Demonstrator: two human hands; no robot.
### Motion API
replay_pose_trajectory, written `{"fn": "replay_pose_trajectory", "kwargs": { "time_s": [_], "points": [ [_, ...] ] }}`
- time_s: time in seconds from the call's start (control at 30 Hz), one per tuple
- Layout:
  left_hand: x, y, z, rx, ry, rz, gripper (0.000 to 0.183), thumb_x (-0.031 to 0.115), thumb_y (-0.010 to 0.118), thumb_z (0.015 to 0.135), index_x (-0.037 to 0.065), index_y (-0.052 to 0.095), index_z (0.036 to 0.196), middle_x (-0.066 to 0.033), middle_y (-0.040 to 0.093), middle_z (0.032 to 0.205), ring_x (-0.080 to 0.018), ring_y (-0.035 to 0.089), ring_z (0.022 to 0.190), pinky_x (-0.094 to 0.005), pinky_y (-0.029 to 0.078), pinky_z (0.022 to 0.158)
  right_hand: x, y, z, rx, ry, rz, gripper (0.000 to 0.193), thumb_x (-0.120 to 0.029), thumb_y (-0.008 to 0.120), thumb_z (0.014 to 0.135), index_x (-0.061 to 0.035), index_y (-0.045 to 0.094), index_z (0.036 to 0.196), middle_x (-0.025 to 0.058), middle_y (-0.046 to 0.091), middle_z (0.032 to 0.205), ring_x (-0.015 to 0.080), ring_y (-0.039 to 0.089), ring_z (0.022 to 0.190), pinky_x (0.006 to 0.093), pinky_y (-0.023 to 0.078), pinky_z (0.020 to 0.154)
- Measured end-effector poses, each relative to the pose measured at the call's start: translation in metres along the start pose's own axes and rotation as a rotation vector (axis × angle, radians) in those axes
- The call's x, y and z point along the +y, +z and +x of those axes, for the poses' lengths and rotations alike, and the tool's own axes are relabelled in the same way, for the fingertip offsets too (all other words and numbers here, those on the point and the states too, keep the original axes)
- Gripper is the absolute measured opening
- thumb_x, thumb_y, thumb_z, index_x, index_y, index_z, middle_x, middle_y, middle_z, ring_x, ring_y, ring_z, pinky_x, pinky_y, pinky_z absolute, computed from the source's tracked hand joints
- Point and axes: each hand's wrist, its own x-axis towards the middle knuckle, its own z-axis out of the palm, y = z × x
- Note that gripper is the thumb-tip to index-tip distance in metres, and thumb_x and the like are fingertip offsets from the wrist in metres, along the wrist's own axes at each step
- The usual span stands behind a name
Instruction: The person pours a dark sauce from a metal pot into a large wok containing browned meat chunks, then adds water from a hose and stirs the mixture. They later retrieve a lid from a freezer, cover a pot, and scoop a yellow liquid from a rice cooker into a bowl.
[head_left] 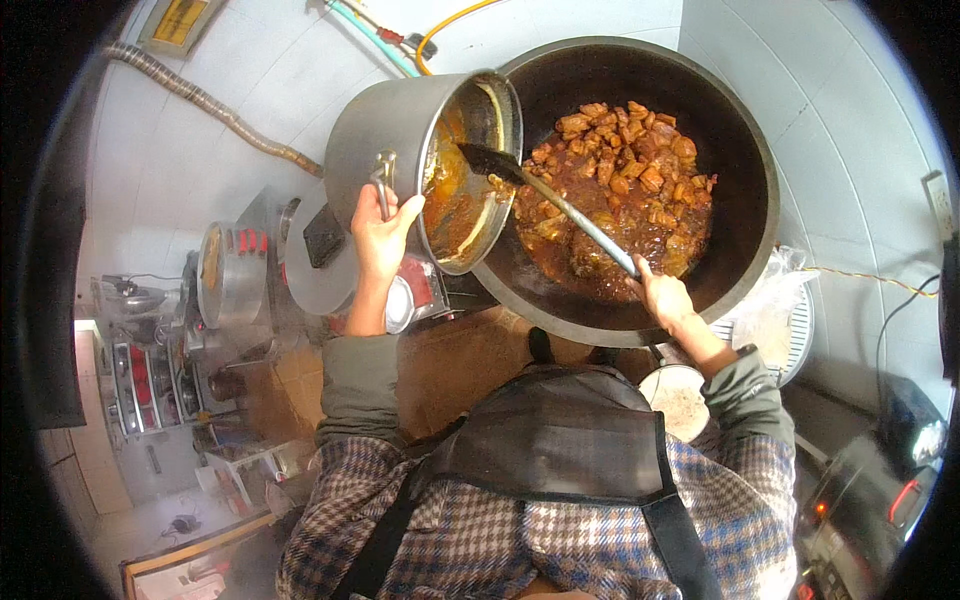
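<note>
Beside the wok (742, 180), left hand (384, 236) grips pot handle (382, 172); right hand (663, 300) clasps spatula (580, 219).

Kitchen, huge wok (742, 190), large metal pot (375, 125)

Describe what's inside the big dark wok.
In the wok, brown chunks that look like meat sit in dark, glossy sauce. They hide the bottom beneath; the tilted pot hides part of its left side, and the spatula crosses above.

No legible text or numbers.
</note>
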Motion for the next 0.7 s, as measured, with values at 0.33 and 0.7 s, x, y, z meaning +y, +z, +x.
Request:
{"fn": "replay_pose_trajectory", "kwargs": {
  "time_s": [0.33,0.7],
  "points": [
    [0.011,0.018,0.017,0.037,-0.008,0.11,0.039,0.018,0.085,0.071,0.007,0.049,0.076,0.003,0.044,0.065,-0.0078,0.04,0.059,-0.0258,0.039,0.055,-0.021,-0.005,-0.021,-0.248,-0.208,0.242,0.052,-0.038,0.057,0.096,0.0031,0.043,0.125,0.0318,0.065,0.087,0.0484,0.064,0.089,0.053,0.05,0.076],
    [0.033,0.032,0.029,-0.031,0.022,0.156,0.032,0.018,0.083,0.074,0.007,0.052,0.077,0.0062,0.045,0.064,-0.0042,0.041,0.058,-0.0223,0.036,0.053,-0.035,-0.089,-0.071,-0.743,0.047,0.808,0.063,-0.039,0.059,0.097,-0.0064,0.03,0.142,-0.0035,0.038,0.06,0.0051,0.037,0.044,0.0214,0.034,0.039]
  ]
}}
